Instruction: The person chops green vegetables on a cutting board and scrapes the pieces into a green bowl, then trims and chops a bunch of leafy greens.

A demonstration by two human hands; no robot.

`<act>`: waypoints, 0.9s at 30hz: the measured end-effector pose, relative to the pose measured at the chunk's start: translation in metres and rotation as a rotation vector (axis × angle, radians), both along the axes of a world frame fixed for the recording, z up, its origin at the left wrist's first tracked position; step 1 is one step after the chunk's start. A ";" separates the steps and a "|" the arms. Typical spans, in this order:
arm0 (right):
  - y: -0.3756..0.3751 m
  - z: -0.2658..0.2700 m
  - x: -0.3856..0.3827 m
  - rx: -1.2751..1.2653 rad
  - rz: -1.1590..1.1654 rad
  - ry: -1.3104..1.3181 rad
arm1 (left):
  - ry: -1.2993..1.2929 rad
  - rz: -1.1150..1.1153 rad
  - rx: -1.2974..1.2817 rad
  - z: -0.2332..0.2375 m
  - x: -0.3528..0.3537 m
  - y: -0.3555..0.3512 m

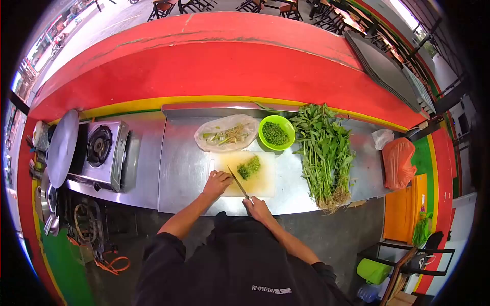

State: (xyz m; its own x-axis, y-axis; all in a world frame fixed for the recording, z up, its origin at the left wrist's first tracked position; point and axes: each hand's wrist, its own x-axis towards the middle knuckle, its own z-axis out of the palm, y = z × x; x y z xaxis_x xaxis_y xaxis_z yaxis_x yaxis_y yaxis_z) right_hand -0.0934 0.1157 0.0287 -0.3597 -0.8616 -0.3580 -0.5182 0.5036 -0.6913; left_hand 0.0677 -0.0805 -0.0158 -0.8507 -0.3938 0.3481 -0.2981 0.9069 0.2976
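My right hand (pixel 258 209) is wrapped round the handle of a knife (pixel 238 181), whose blade slants up and left over the white cutting board (pixel 268 178). My left hand (pixel 218 183) rests on the board's left side, fingers bent and drawn together close to the blade; whether anything is between them I cannot make out. Right of the knife tip lies a small heap of chopped greens (pixel 249 168). Behind the board stands a lime-green bowl (pixel 290 128) holding finely cut greens (pixel 275 133). Beside it, a clear plastic bag (pixel 204 140) has stems and root ends (pixel 227 135) on it.
A large bunch of leafy greens with roots (pixel 324 153) lies right of the board on the steel counter (pixel 178 173). Farther right sits an orange plastic bag (pixel 398 163). At left are a gas stove (pixel 104 153) and a big round lid (pixel 63 148). A red wall (pixel 204 71) borders the back.
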 end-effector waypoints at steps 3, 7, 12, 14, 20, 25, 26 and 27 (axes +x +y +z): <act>0.004 0.006 0.002 0.071 -0.002 -0.023 | 0.084 0.045 0.046 0.004 -0.001 0.007; 0.010 0.003 -0.002 0.110 0.022 0.014 | 0.123 0.137 0.135 -0.008 -0.006 0.012; 0.018 -0.009 0.003 -0.053 -0.073 -0.088 | 0.176 0.012 0.086 -0.009 -0.006 -0.003; 0.019 -0.006 0.006 -0.066 -0.097 -0.113 | 0.170 -0.059 0.096 -0.008 -0.010 -0.011; 0.022 -0.009 0.006 -0.044 -0.080 -0.101 | 0.138 -0.202 0.072 -0.013 -0.014 -0.021; 0.025 -0.004 0.012 0.030 -0.102 -0.102 | 0.135 -0.202 0.111 -0.006 -0.012 -0.016; 0.025 -0.003 0.013 0.038 -0.102 -0.097 | 0.154 -0.189 0.114 -0.006 -0.011 -0.015; 0.025 -0.003 0.013 0.046 -0.102 -0.091 | 0.174 -0.176 0.118 -0.008 -0.011 -0.015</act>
